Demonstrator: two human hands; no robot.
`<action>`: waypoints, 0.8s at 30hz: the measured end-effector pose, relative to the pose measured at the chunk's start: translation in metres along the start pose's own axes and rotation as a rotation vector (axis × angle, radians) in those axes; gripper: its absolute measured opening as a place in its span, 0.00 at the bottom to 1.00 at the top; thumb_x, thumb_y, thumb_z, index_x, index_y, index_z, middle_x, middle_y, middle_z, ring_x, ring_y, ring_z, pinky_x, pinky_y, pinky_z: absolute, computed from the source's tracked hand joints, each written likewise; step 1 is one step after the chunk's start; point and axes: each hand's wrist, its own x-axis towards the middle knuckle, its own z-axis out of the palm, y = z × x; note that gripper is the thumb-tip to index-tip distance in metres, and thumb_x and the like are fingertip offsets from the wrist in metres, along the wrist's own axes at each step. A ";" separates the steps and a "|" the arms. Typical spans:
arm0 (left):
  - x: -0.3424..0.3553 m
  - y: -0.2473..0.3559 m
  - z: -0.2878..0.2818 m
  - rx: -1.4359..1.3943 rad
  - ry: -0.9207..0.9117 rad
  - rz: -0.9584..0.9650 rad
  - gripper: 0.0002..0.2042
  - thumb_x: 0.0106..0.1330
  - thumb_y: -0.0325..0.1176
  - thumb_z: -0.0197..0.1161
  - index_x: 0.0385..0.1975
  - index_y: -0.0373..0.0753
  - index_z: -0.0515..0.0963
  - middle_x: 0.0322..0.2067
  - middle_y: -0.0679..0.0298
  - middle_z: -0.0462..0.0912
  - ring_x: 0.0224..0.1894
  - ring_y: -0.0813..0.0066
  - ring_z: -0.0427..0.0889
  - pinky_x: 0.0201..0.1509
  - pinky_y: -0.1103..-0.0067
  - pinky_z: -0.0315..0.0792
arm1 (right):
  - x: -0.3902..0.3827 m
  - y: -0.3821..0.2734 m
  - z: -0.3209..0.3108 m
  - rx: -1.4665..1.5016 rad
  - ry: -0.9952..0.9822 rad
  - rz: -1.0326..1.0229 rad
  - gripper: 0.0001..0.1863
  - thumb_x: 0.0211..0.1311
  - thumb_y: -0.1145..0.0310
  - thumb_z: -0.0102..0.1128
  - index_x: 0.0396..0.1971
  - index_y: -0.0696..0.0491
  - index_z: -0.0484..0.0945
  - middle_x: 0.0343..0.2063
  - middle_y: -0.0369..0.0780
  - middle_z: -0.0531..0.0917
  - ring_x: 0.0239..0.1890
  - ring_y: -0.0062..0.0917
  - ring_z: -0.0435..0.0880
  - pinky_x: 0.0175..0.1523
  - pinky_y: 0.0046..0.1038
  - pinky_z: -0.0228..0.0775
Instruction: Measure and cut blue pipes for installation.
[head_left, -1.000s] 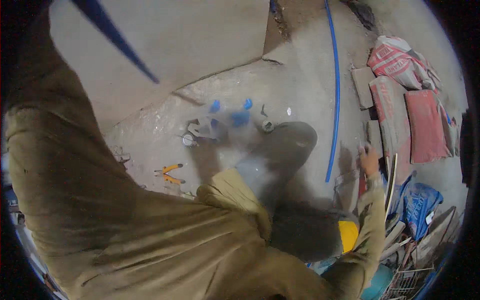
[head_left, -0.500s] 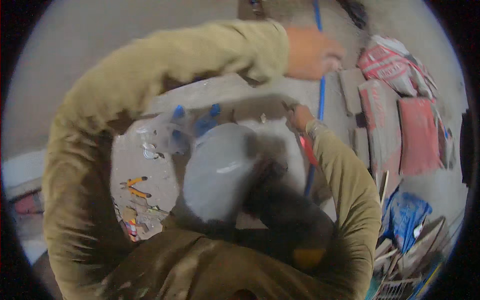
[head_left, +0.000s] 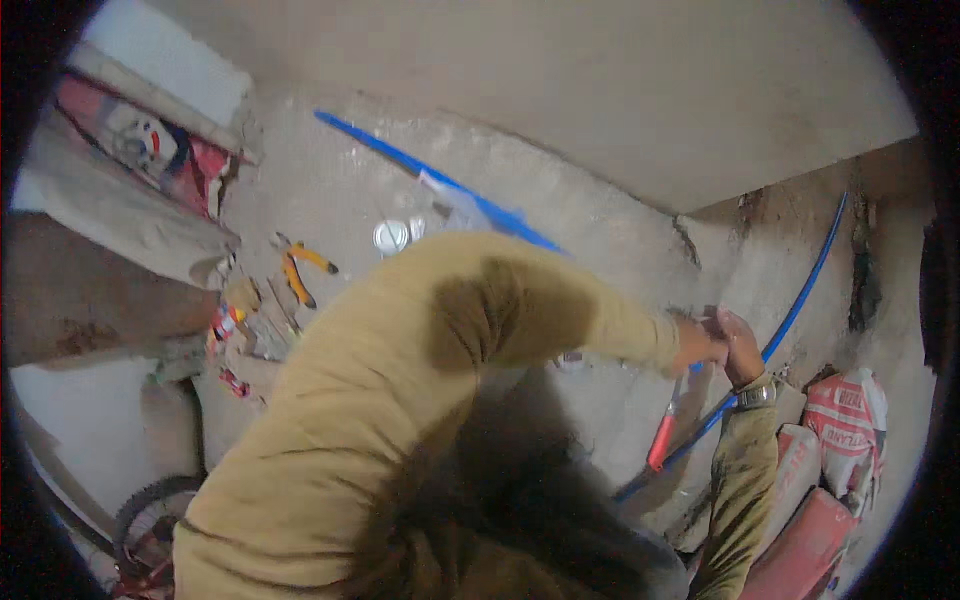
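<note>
While looking down at the floor [head_left: 330,195], has the left hand [head_left: 703,345] and right hand [head_left: 742,350] together toward the right of the view, one overlapping the other. Has the fingers curled in narrow, but too blurred to make out any grip. Shows a red-handled tool [head_left: 661,438] just below the hands, slanting up toward them by a thin grey neck; cannot tell whether held, or by which hand. Shows also a small bit of blue just under the left hand, too small to identify.

Carries the left arm, in an olive sleeve [head_left: 400,310], bent across the middle of the view. Has the right arm up from the lower right, with a watch [head_left: 756,396] at the wrist.

Has a blue pipe [head_left: 805,295] curving behind the right wrist and down beside the tool. Shows another blue length [head_left: 385,150] on the floor beyond the left sleeve, running in under it; cannot tell whether part of the same pipe.

Left of that sleeve, shows orange-handled pliers [head_left: 292,272] lying spread, with a round tin [head_left: 390,237] near. Has red-and-white sacks [head_left: 848,425] at the lower right, and a bicycle wheel [head_left: 155,520] at the lower left.
</note>
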 end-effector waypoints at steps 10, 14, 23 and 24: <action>-0.087 -0.047 -0.112 0.227 0.320 -0.075 0.29 0.50 0.54 0.73 0.46 0.43 0.72 0.34 0.51 0.80 0.38 0.49 0.80 0.41 0.61 0.72 | -0.022 -0.111 0.055 -0.011 -0.040 -0.074 0.22 0.71 0.58 0.52 0.55 0.59 0.74 0.36 0.42 0.81 0.30 0.21 0.80 0.36 0.25 0.81; -0.197 -0.051 -0.194 0.154 0.068 -0.368 0.27 0.64 0.59 0.58 0.52 0.44 0.75 0.47 0.54 0.81 0.52 0.56 0.77 0.57 0.65 0.68 | -0.050 -0.155 0.073 -0.021 0.175 -0.245 0.21 0.69 0.63 0.56 0.55 0.61 0.74 0.40 0.44 0.82 0.36 0.24 0.83 0.44 0.27 0.80; -0.299 -0.026 -0.242 0.172 0.004 -0.609 0.17 0.61 0.48 0.65 0.39 0.39 0.83 0.20 0.66 0.80 0.23 0.72 0.76 0.31 0.73 0.71 | -0.084 -0.209 0.100 -0.154 0.036 -0.522 0.22 0.67 0.64 0.55 0.52 0.67 0.74 0.43 0.49 0.83 0.47 0.33 0.83 0.55 0.31 0.74; -0.300 -0.033 -0.239 0.212 0.100 -0.440 0.17 0.60 0.47 0.66 0.38 0.39 0.83 0.20 0.63 0.80 0.24 0.72 0.77 0.32 0.72 0.71 | -0.089 -0.209 0.095 -0.256 0.073 -0.575 0.21 0.67 0.65 0.55 0.51 0.67 0.75 0.42 0.49 0.83 0.45 0.32 0.83 0.53 0.31 0.75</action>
